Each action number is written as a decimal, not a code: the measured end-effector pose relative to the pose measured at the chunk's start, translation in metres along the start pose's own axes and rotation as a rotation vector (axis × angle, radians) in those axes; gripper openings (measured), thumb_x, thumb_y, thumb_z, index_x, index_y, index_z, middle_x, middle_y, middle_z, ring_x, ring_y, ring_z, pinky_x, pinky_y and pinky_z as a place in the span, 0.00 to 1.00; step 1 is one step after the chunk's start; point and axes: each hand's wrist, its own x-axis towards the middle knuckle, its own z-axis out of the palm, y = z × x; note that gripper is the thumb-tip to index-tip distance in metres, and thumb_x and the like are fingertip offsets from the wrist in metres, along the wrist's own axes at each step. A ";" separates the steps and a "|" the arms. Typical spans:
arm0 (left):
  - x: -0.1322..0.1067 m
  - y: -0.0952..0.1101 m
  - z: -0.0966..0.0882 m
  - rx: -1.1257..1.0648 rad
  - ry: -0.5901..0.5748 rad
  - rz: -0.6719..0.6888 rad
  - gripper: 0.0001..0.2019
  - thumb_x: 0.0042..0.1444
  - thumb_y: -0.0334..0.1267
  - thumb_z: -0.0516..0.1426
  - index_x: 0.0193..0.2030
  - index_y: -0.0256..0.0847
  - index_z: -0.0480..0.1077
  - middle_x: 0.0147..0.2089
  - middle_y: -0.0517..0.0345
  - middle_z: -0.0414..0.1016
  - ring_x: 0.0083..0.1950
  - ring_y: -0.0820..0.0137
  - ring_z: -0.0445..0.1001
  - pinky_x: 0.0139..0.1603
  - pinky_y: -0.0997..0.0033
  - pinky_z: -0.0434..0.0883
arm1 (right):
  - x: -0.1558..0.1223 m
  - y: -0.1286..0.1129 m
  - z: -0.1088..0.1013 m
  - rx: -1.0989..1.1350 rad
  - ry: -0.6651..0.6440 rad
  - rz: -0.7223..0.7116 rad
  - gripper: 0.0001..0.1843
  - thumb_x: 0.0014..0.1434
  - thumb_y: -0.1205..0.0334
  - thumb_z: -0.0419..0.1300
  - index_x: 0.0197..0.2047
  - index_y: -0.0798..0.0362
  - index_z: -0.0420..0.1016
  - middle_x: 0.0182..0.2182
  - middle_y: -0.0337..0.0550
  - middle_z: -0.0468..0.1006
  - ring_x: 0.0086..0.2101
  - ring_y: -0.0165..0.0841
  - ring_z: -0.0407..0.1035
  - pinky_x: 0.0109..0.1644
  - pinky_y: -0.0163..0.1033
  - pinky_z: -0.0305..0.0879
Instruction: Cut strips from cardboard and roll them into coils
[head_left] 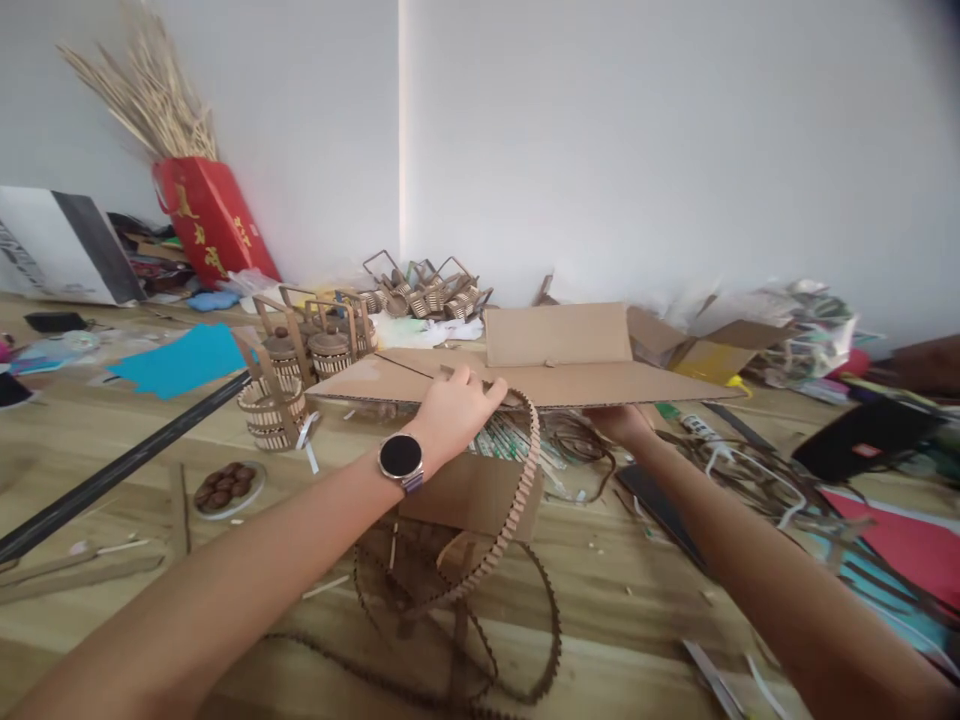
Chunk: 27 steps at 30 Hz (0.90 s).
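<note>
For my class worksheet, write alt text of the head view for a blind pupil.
A person's left hand lies over the near edge of a raised cardboard sheet, beside a ridged brown strip looping down; the right hand is partly hidden under the sheet. Small baskets stand on the cluttered wooden table.

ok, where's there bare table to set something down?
Between the plate and the watch; also, a few crumbs aside, between the coiled strip and the right forearm. Crowded: along the wall, with baskets; far right, with papers and a black speaker.
</note>
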 end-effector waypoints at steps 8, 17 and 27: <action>-0.013 0.019 0.024 -0.066 -0.063 0.030 0.16 0.62 0.25 0.48 0.54 0.39 0.66 0.46 0.40 0.75 0.50 0.56 0.69 0.44 0.59 0.67 | -0.155 -0.008 -0.032 0.353 -0.249 -0.022 0.13 0.62 0.55 0.57 0.43 0.55 0.75 0.31 0.40 0.77 0.30 0.31 0.71 0.39 0.39 0.71; -0.053 0.036 0.040 -0.124 -0.188 0.031 0.14 0.59 0.26 0.53 0.51 0.37 0.68 0.48 0.41 0.73 0.47 0.60 0.72 0.43 0.64 0.68 | -0.253 -0.064 -0.061 0.531 -0.270 0.004 0.14 0.53 0.51 0.62 0.37 0.51 0.80 0.19 0.33 0.68 0.20 0.27 0.57 0.23 0.33 0.52; -0.145 0.045 -0.043 -0.256 -0.205 0.147 0.10 0.66 0.41 0.52 0.47 0.39 0.70 0.46 0.50 0.75 0.49 0.60 0.69 0.48 0.63 0.66 | -0.305 -0.081 -0.027 0.150 -0.117 -0.165 0.13 0.58 0.55 0.56 0.39 0.47 0.80 0.26 0.39 0.79 0.25 0.33 0.69 0.27 0.35 0.60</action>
